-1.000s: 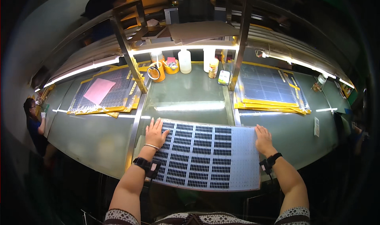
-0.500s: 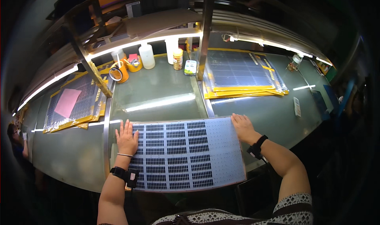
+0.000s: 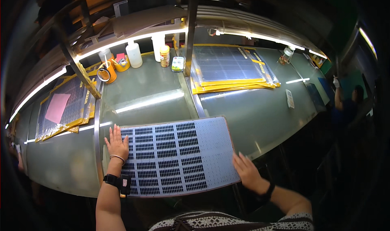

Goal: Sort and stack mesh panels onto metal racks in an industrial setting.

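A large flat rectangular panel (image 3: 215, 149), pale blue-grey with a grid of dark slotted blocks over its left and middle part, rests on the near edge of the glass-like table (image 3: 146, 91). My left hand (image 3: 117, 143) lies flat over the panel's upper left corner, fingers stretched forward and thumb apart. At the panel's right edge, toward its lower half, my right hand (image 3: 248, 172) has its fingertips against or just beside the rim. Its fingers are extended and hold nothing that I can see. A dark band is strapped on each wrist.
Yellow-edged sheets (image 3: 227, 68) are stacked at the back right; more, under a pink sheet (image 3: 57, 108), lie at left. Tape rolls (image 3: 106, 73), a white bottle (image 3: 133, 55) and an orange jar (image 3: 164, 56) stand at the back. A metal post (image 3: 191, 36) rises there. Another person (image 3: 347, 101) is at far right.
My right hand has slid from the panel's upper right corner down along its right edge, toward me. My left hand keeps its place on the panel. The whole view has shifted.
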`<move>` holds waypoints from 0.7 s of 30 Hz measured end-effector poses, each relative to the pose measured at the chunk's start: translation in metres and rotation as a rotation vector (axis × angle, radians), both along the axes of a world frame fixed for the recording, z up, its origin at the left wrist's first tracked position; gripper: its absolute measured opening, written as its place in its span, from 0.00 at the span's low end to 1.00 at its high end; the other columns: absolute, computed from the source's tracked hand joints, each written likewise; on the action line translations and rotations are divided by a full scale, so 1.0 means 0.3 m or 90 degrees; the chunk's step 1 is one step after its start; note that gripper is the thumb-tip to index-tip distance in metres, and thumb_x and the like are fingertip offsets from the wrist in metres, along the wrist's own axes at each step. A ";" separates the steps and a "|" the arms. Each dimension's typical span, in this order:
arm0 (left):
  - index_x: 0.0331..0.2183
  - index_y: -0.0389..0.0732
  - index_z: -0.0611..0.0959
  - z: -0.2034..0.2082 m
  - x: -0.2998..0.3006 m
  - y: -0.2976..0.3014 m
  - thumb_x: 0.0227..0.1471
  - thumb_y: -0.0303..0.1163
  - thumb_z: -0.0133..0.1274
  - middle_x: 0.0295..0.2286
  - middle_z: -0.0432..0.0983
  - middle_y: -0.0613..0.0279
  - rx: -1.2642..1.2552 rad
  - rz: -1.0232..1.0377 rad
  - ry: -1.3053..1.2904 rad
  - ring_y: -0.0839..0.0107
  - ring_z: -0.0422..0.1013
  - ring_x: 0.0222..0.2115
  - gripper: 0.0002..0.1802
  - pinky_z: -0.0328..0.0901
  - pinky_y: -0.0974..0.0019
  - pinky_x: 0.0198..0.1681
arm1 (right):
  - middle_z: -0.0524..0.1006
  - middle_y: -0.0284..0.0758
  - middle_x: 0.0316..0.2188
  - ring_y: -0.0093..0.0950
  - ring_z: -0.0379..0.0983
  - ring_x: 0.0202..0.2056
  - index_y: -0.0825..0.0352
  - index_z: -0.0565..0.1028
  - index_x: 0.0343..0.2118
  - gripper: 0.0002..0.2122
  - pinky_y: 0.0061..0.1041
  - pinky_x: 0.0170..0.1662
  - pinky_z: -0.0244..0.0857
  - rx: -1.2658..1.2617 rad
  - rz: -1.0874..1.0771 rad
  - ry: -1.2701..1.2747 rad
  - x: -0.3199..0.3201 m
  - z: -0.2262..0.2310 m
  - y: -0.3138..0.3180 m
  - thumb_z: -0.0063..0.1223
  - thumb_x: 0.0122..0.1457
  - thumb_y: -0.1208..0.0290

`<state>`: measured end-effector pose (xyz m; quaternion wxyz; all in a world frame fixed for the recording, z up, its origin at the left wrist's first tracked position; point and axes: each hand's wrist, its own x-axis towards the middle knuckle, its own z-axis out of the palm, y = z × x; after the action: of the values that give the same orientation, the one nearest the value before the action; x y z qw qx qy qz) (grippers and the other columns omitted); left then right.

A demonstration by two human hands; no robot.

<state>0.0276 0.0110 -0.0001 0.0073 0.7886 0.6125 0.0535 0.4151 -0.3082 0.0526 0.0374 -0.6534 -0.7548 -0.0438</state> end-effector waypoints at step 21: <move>0.36 0.33 0.76 -0.007 -0.232 -0.792 0.51 0.59 0.42 0.24 0.74 0.60 -0.227 0.509 -0.909 0.70 0.70 0.25 0.34 0.65 0.72 0.31 | 0.73 0.42 0.38 0.27 0.70 0.39 0.80 0.67 0.42 0.15 0.23 0.46 0.63 -0.267 -0.444 1.405 0.069 -0.164 -0.068 0.47 0.56 0.74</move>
<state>-0.0419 -0.2267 -0.0021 0.4985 0.2754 0.6936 0.4410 0.4358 -0.3286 0.0034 0.5485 -0.5022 -0.0864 0.6629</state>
